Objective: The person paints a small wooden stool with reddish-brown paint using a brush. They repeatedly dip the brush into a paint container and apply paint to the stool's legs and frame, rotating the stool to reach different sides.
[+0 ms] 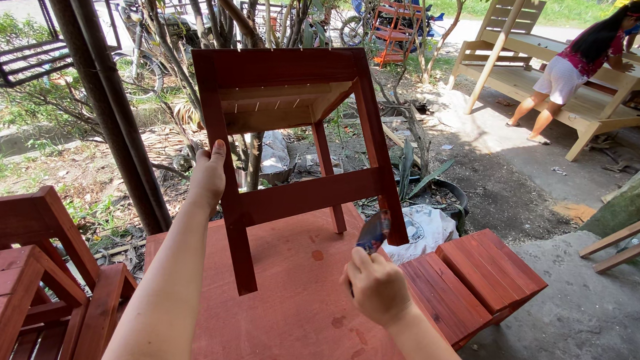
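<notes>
My left hand grips one leg of a small red-brown wooden stool, holding it tilted on its side above a red-brown board, with the bare underside of its seat facing me. My right hand is shut on a paintbrush whose dark red bristles touch the stool's right leg near the lower crossbar. Part of the brush handle is hidden inside my fist.
Stained red stools sit to the right, more red furniture at the left. A dark post and trees stand behind. A white sack lies past the board. Far right, a person leans over unpainted wooden benches.
</notes>
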A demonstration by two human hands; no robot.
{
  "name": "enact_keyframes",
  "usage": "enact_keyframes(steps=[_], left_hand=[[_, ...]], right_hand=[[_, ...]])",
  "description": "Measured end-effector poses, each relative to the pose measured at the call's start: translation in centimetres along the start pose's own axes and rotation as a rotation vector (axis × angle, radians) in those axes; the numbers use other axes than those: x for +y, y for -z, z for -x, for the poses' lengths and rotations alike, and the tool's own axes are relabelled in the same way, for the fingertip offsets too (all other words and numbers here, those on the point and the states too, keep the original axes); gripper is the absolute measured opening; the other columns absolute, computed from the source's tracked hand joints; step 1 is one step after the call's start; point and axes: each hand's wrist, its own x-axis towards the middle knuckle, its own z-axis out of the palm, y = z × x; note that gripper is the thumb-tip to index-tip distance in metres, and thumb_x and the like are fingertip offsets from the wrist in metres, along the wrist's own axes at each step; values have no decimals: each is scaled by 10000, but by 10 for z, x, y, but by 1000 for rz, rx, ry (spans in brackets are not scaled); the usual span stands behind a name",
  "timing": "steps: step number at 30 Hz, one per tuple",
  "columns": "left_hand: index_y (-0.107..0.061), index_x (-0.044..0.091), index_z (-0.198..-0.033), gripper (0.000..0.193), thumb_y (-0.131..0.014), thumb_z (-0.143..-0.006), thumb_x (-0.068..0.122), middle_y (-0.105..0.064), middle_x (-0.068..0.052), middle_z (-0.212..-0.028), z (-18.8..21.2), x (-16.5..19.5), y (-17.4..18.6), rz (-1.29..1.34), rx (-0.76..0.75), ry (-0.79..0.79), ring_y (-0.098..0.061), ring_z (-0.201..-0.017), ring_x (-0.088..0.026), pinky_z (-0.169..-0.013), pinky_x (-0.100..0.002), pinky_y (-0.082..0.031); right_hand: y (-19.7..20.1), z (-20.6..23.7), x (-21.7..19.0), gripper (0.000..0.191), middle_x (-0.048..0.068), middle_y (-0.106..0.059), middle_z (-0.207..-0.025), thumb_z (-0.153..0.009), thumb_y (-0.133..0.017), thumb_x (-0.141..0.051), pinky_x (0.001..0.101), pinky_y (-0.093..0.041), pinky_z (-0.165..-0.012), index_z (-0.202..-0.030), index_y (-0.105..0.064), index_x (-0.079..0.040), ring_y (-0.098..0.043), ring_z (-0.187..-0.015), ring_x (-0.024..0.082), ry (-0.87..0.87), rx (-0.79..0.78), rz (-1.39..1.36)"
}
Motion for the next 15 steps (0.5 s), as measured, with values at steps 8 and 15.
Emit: enact_keyframes(steps=[8,15], left_hand=[[-423,65,-1465,771,-357,-988,667,-532,-203,-1472,-1,-3,-5,-46,26,-22,-486,-1379,-380,-1129,-482,-381],[-434,36,-1452,785,-374,-987,665,-561,-217,-1446,-5,-13,-10,-15,36,-58,-523,-1354,-378,-1121,-462,-400]], right_hand=[[5,60,3,232,130,-610,-767,-820,-671,-83,326,-534,-438,-619,-634,26,-595,-504,215,-106,-86,-84],[5,62,17,253,149,-641,-729,-881,-610,-69,341,-506,-439,-646,-666,6,-634,-502,229,-779,230,-661]])
